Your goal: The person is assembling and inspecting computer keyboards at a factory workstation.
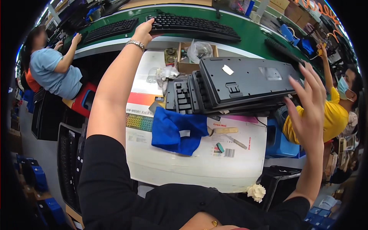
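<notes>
Our left grip (145, 31) is closed on the left end of a black keyboard (195, 27), thumb on top, while the keyboard lies keys up along the green counter (250, 51). Our right grip (312, 100) is wide open, fingers spread and slightly blurred, with nothing seen in it; it is near the right end of a stack (249, 78) of keyboards, and we cannot tell whether it touches. The stack's top keyboard lies underside up, with a white scrap (227, 69) on it. We see the stack on a white counter (184, 170), a blue cloth (165, 134) just in front, and a knife (238, 142) and green block (219, 147) to the cloth's right. Behind the stack, a box (188, 68) holds a clear bag (200, 50). A co-worker in light blue (51, 71) sits to our left, another in yellow (314, 124) to our right.
</notes>
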### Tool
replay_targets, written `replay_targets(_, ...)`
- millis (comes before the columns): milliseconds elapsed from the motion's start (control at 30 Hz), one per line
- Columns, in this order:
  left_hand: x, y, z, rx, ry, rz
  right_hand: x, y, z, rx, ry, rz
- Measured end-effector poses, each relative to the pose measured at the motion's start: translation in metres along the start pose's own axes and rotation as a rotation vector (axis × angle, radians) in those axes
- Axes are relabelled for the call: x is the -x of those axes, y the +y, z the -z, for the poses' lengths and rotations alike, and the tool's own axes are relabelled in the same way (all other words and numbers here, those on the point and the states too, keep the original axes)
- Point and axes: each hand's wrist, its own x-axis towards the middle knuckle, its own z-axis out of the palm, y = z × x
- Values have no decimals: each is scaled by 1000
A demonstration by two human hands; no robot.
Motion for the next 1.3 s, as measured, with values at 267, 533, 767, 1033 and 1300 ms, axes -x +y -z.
replay_targets(267,-59,-21,-32,224,164,136,99,25,23,113,-104,-449)
replay_targets(533,-84,-42,-55,-126,-14,-250,114,32,7,88,-188,-529)
replay_targets(767,69,-41,-111,-561,-424,-478,115,83,-26,-316,6,-803)
replay_targets(1033,257,0,-102,-1047,-947,-551,119,224,-116,-474,122,-1239)
replay_targets(1300,292,11,-128,-1471,-1082,-631,184,386,-185,-982,230,-700)
